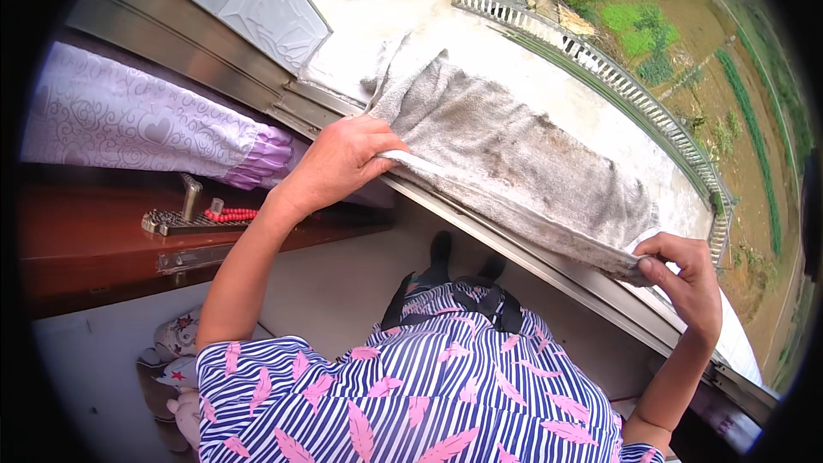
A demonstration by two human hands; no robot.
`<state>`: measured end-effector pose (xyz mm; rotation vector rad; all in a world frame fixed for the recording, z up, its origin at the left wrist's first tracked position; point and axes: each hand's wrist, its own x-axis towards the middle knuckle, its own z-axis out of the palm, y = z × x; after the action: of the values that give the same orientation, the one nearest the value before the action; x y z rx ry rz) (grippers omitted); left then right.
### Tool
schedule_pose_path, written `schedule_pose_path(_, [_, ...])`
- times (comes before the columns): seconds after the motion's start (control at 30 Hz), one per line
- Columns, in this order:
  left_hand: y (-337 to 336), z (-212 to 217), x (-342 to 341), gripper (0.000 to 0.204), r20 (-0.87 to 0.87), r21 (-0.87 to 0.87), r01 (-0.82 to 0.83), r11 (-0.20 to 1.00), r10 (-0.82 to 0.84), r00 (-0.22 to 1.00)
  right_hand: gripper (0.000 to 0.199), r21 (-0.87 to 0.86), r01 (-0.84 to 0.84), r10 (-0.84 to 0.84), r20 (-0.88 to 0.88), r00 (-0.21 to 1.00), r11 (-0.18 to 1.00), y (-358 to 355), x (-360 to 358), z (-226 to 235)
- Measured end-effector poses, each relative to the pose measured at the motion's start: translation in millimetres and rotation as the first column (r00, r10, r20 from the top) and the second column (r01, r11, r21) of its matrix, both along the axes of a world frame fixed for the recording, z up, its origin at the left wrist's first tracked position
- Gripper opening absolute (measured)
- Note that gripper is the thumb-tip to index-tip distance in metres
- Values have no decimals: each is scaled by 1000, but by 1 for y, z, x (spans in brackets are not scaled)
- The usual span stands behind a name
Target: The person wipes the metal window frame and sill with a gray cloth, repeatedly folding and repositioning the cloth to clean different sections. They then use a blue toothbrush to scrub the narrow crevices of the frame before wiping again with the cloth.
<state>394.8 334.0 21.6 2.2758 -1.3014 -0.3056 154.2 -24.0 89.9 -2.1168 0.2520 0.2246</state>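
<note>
1. Left hand, centre-left of the frame: fingers curled and pinched shut on the near corner of a grey towel, thumb under the hem, knuckles up.
2. Right hand, lower right of the frame: fingers clamped on the other near corner of the same towel, thumb on top of the folded edge.
3. Towel stretched between both hands along the metal window sill, its near hem lying on the rail, the rest spread outward across the pale concrete ledge beyond, running from centre toward the right; worn and stained dark in patches.
4. White balustrade curving along the far edge of the ledge, upper right, with green plots and bare ground past it.
5. Lilac patterned curtain gathered at the left, its ruffled end close to the left wrist.
6. Below the curtain, a dark red wooden shelf bearing a small metal stand and a string of red beads, touching each other.
7. Bottom centre: blue-and-white striped garment with pink feathers, dark shoes above it on the pale floor.
</note>
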Motion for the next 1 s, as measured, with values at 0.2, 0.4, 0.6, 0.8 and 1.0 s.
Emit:
schedule_pose_path(0.2, [5, 15, 4, 20, -301, -81, -119, 990, 89, 950, 23, 75, -127, 123, 63, 990, 989, -12, -14, 5])
schedule_pose_path(0.4, [-11, 9, -8, 16, -84, -74, 79, 994, -85, 993, 17, -49, 27, -36, -198, 980, 998, 23, -3, -27])
schedule_pose_path(0.6, [-41, -5, -34, 15, 16, -42, 195, 980, -194, 981, 14, -435, -192, 331, 271, 904, 880, 88, 45, -55])
schedule_pose_path(0.8, [-49, -6, -36, 22, 223, 81, 235, 969, -247, 943, 15, -404, -317, 432, 236, 870, 858, 100, 74, -79])
schedule_pose_path(1.0, [-47, -5, -31, 21, 240, 83, 236, 968, -249, 938, 18, -579, -352, 561, 230, 795, 736, 114, 87, -75])
